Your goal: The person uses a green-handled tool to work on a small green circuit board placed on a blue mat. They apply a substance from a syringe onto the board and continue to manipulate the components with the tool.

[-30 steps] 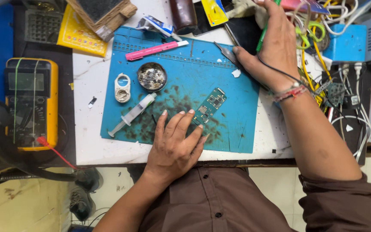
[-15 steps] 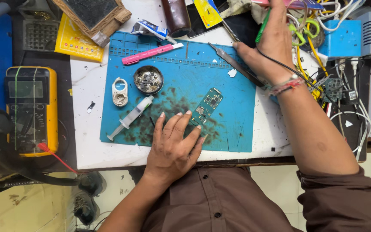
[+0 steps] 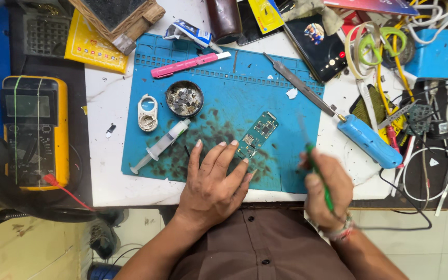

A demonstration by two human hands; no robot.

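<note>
Hands work over a blue mat (image 3: pixel 224 103) on the table: left hand (image 3: pixel 214 181) lies flat, fingers open, pinning a green circuit board (image 3: pixel 256 136); right hand (image 3: pixel 323 189) clasps a green-handled tool (image 3: pixel 318 173), seemingly poised for careful board work.

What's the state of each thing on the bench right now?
Left hand: flat on mat, fingertips at circuit board.
Right hand: gripping green-handled tool, blurred.
Circuit board: bare, lying on blue mat.
Syringe: lying flat.
Round tin: open, holds small parts.
Multimeter: screen blank.
</note>
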